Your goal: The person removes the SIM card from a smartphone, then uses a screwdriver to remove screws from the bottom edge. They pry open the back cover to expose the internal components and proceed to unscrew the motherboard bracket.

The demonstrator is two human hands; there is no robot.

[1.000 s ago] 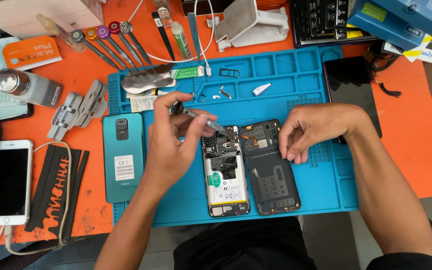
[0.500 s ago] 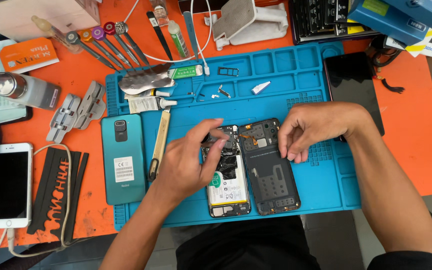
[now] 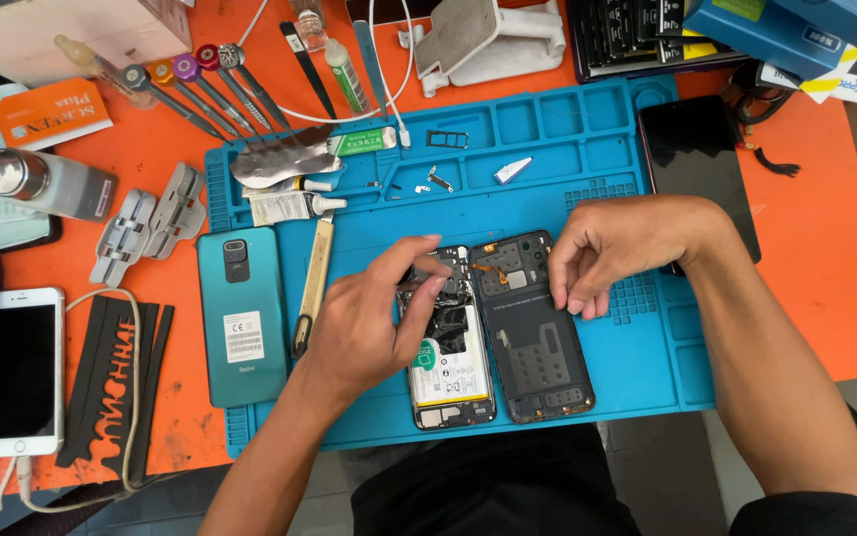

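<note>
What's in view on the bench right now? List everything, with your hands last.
opened phone: 1, black with white battery label, mat centre
phone frame: 1, dark, right of it
back cover: 1, teal, mat's left edge
work mat: 1, blue, on orange table
spudger: 1, tan handle, beside the cover
screwdrivers: several, coloured caps, top left
white phone: 1, far left
black screen: 1, mat's right edge
left hand: fingertips on opened phone's top
right hand: on frame's upper edge
</note>
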